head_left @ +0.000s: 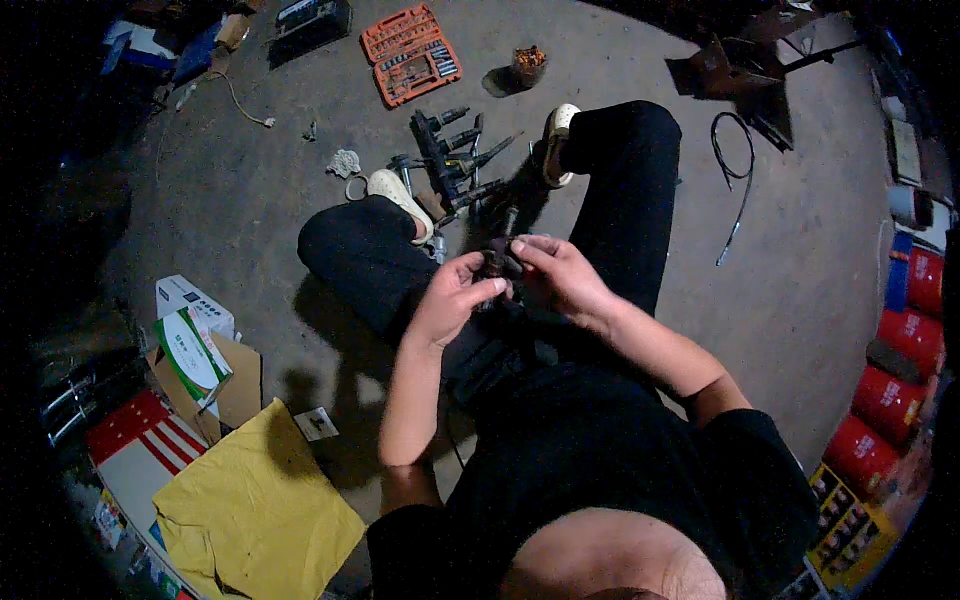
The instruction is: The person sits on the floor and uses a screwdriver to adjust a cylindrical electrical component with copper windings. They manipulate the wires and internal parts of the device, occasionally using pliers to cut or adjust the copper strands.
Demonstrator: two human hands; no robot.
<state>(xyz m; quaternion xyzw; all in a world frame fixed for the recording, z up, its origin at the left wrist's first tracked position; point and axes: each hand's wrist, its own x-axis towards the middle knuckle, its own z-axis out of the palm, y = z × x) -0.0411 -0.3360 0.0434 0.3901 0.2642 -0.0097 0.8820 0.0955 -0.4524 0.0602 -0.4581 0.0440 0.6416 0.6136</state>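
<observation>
Between my legs, both hands meet on a small dark part (497, 262) with a blackened, uneven surface; its exact kind I cannot make out. My left hand (452, 295) pinches it from the left with thumb and fingers. From the other side my right hand (562, 275) grips its upper right, thumb and fingertips pressed together. On the floor just beyond lies a black branched assembly (436, 150) with several stubby cylindrical ends, and hand tools lie around it. A pale crumpled rag (343, 163) and a ring (356, 188) are beside my left shoe.
An orange case of sockets (412, 55) lies unfolded at the far side, near a container of small orange-brown pieces (529, 66). At right is a coiled black hose (735, 165); red drums (888, 400) line that edge. Cardboard boxes (235, 375) and a yellow sheet (260, 510) occupy the near left.
</observation>
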